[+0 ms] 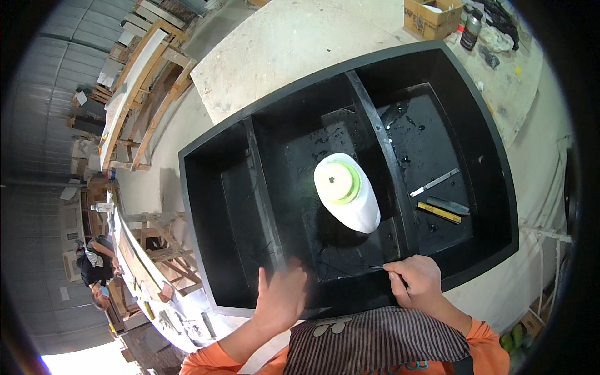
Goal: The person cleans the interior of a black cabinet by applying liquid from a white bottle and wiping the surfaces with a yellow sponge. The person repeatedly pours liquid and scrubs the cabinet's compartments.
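A large black box [231,129] with two dividers, making three compartments, lies in front of me. A white bottle [360,209] with a pale green cap [340,181] stands in the middle compartment. My right hand [415,281] is at the near rim, by the right divider, fingers closed on a thin, dark, pointed tool [373,267] whose kind I cannot make out. My left hand [281,297] is over the near rim by the left divider, its fingers smeared by motion. Nothing can be made out in it.
The right compartment holds a slim silver tool [434,182], a yellow bar [439,213], a dark bar [449,205] and wet drops. On the pale table [269,56] behind are a cardboard box [431,22] and a dark bottle [471,31]. A person [97,265] is far left, near wooden frames.
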{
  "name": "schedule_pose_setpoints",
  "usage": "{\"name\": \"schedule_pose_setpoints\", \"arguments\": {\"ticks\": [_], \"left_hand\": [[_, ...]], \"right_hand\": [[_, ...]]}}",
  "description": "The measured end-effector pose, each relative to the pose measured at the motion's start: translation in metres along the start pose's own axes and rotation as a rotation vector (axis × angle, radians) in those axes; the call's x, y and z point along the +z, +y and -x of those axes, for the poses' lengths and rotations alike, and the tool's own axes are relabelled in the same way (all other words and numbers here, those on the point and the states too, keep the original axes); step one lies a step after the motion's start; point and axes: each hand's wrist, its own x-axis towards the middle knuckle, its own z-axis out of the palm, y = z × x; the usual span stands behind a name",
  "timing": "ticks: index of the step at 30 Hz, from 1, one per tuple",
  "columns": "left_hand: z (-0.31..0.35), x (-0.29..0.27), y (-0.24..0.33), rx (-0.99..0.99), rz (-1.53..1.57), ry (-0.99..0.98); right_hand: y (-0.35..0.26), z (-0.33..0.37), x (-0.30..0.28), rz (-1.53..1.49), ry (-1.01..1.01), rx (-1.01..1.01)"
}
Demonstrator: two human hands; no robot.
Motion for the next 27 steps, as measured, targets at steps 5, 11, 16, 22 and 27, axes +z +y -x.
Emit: {"name": "schedule_pose_setpoints", "arguments": {"ticks": [5, 11, 16, 22, 27], "left_hand": [[-0.036, 0.0, -0.026, 0.028, -0.111, 0.247], [-0.212, -0.06, -0.123, -0.223, -0.146, 0.297], [-0.206, -0.059, -0.121, -0.201, -0.237, 0.37], [-0.038, -0.011, -0.03, -0.01, -0.14, 0.123], [0.015, -0.005, -0.011, 0.071, -0.051, 0.009]], "right_hand": [[0.0, -0.001, 0.0, -0.033, 0.025, -0.004], [-0.003, 0.0, -0.007, -0.05, -0.05, 0.067], [-0.004, 0.004, -0.008, -0.075, -0.025, 0.078], [-0.001, 0.006, -0.007, -0.133, -0.003, 0.043], [-0.003, 0.006, -0.007, -0.133, 0.007, 0.034]]}}
